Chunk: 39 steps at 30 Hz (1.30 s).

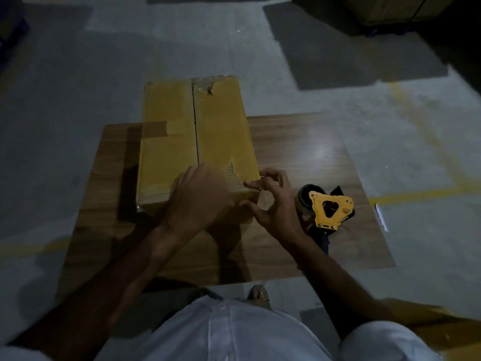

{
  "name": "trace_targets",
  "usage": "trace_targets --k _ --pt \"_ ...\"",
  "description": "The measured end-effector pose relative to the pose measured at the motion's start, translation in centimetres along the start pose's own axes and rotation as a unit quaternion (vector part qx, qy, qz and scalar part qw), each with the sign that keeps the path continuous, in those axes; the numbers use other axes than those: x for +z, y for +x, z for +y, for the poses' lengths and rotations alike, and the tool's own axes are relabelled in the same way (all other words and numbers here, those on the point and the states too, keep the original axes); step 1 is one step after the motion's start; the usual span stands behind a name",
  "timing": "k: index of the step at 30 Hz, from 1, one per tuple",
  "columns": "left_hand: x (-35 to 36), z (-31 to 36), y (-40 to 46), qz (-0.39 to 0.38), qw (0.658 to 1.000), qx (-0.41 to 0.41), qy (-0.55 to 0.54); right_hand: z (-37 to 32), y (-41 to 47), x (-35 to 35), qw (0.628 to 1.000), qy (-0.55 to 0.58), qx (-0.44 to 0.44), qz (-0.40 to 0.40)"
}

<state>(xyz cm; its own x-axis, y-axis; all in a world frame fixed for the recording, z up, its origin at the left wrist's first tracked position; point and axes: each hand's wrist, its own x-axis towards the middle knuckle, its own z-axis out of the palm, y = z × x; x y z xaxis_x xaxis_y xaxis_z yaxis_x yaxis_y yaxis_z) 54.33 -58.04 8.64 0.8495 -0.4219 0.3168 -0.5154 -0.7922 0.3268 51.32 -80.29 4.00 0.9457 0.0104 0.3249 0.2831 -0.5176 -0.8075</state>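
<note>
Surface: a low wooden table (299, 152) is set on a grey concrete floor (338, 87) marked with yellow lines (416, 196). The room is dimly lit.

Left hand (197, 201): laid palm down on the near end of the cardboard box (182, 131), over the centre seam. Its fingers are held close together and pressed flat on the top; the outline is blurred.

Right hand (276, 207): held at the near right corner of the box. The index fingertip (253, 183) is set on the top edge and the thumb tip on the front face below it. The other fingers are curled and spread. Whether anything is pinched between them cannot be told.

Box: closed, long and yellow-brown, lying on the table with its far end overhanging the far edge. Crinkled clear tape (208, 84) is seen at the far end of the seam, and a brown patch (156, 128) on the left flap.

A yellow tape dispenser (330, 207) lies on the table just beside the right hand.
</note>
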Motion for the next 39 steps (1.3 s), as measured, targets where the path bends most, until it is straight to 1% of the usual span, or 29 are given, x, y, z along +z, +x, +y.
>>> trace_targets --k 2,4,7,11,15,17,19,22,24,26,28,32,36,39 --pt "0.1 0.4 0.2 -0.011 1.000 -0.019 -0.010 0.0 0.1 -1.4 0.999 0.005 -0.011 -0.041" --pt "0.1 1.0 0.6 -0.021 0.998 -0.013 -0.062 -0.1 0.8 -3.2 0.996 0.022 -0.009 -0.089" --pt "0.3 1.8 1.7 -0.031 0.992 0.008 -0.118 0.0 2.5 -4.7 0.993 0.028 -0.005 -0.119" --pt "1.2 1.9 1.6 0.009 0.996 0.012 -0.084 0.6 3.5 -4.4 0.993 -0.027 -0.042 -0.106" --pt "2.2 2.1 0.9 0.035 0.999 0.022 0.004 1.6 2.2 -3.4 0.991 -0.063 -0.103 -0.061" --pt "2.2 2.3 0.9 0.033 0.999 0.026 0.020 1.7 1.6 -2.8 0.990 -0.071 -0.112 -0.038" --pt "2.0 2.2 0.7 0.020 0.999 0.022 0.012 1.7 1.0 -2.6 0.990 -0.081 -0.107 -0.038" --pt "1.1 1.7 0.7 -0.007 0.997 0.013 -0.076 1.3 0.8 -2.8 0.991 -0.080 -0.101 -0.046" --pt "0.7 1.1 0.8 -0.007 0.993 0.017 -0.116 0.8 1.7 -2.8 0.990 -0.083 -0.111 -0.032" --pt "0.8 1.0 0.6 0.017 0.994 0.012 -0.108 0.6 2.5 -2.5 0.985 -0.110 -0.130 -0.026" --pt "1.1 1.1 0.5 0.032 0.996 -0.005 -0.084 0.8 2.6 -2.2 0.984 -0.118 -0.130 -0.029" --pt "1.0 1.5 0.4 0.024 0.999 -0.005 -0.038 0.9 1.5 -1.5 0.987 -0.120 -0.104 -0.023" --pt "0.0 0.9 -0.6 -0.001 0.998 -0.024 -0.056 -0.3 1.5 -1.8 0.983 -0.154 -0.096 -0.029" --pt "-0.8 -0.4 -1.5 0.020 0.995 -0.056 -0.077 -1.7 3.1 -1.8 0.975 -0.183 -0.120 -0.035"
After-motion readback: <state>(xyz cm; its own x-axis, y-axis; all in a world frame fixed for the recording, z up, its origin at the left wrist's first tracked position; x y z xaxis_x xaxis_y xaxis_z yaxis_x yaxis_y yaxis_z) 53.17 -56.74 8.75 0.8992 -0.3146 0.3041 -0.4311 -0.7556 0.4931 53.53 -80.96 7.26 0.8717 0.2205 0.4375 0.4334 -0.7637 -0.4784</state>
